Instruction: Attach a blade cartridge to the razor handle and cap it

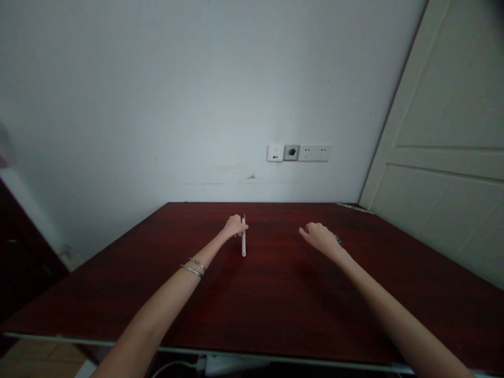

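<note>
My left hand [235, 226] is closed on a slim white stick-like thing [243, 244] above the left-middle of the tabletop. Its far end is dark, and a small hole shows in its near end. The thumb presses its right side; the other fingers are partly hidden. Farther right, my right hand [319, 236] is over the table with its fingers curled under and the thumb pointing left. What its fingers hold, if anything, is hidden. A small dark bluish thing [338, 240] shows just beyond that hand's outer edge; I cannot tell whether the hand touches it.
Both arms reach over a dark red wooden table [252, 310] against a pale wall. Sockets [314, 153] are set in the wall. A flat strip [354, 208] lies at the far right corner, near a white panelled door [444, 157]. A white cable [173, 364] shows below the front edge.
</note>
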Action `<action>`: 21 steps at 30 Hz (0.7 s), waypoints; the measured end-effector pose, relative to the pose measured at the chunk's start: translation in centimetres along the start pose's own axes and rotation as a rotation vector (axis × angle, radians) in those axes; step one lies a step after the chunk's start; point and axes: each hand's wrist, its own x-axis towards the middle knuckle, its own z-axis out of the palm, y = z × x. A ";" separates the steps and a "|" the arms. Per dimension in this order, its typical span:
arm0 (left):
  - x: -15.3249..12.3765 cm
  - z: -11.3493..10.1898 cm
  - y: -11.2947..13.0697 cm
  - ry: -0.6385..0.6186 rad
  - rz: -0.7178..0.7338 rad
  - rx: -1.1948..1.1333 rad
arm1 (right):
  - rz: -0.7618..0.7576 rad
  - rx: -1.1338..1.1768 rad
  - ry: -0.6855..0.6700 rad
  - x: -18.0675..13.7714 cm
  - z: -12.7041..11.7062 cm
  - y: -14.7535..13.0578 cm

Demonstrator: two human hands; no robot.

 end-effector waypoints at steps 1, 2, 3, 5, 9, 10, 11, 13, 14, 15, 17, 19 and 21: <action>0.1 0.2 0.0 -0.008 0.006 0.012 | 0.015 -0.012 -0.013 0.2 0.1 0.9; 0.1 0.5 0.0 -0.011 0.009 0.021 | 0.032 -0.023 -0.031 0.3 0.3 1.8; 0.2 0.7 0.1 -0.012 0.013 0.028 | 0.050 -0.031 -0.051 0.4 0.4 2.5; 0.3 1.0 0.6 -0.018 0.021 0.047 | 0.084 -0.043 -0.088 0.4 0.5 3.7; 0.7 1.6 1.9 -0.056 0.037 0.070 | 0.133 -0.052 -0.132 0.5 0.7 5.4; 0.8 1.8 2.3 -0.067 0.038 0.075 | 0.143 -0.051 -0.141 0.5 0.7 5.6; 0.8 1.9 2.6 -0.076 0.037 0.079 | 0.150 -0.049 -0.149 0.5 0.8 5.9; 0.9 2.1 3.2 -0.092 0.034 0.088 | 0.152 -0.045 -0.158 0.5 1.0 6.2; 0.9 2.2 3.5 -0.099 0.032 0.093 | 0.148 -0.043 -0.161 0.5 1.1 6.3; 0.9 2.3 3.7 -0.106 0.031 0.098 | 0.143 -0.041 -0.162 0.5 1.2 6.4; 0.9 2.5 4.1 -0.116 0.033 0.112 | 0.135 -0.040 -0.162 0.5 1.4 6.5; 0.8 2.6 4.6 -0.119 0.040 0.124 | 0.131 -0.043 -0.169 0.4 1.7 6.5; 0.8 2.7 5.0 -0.118 0.046 0.135 | 0.134 -0.048 -0.173 0.3 1.9 6.5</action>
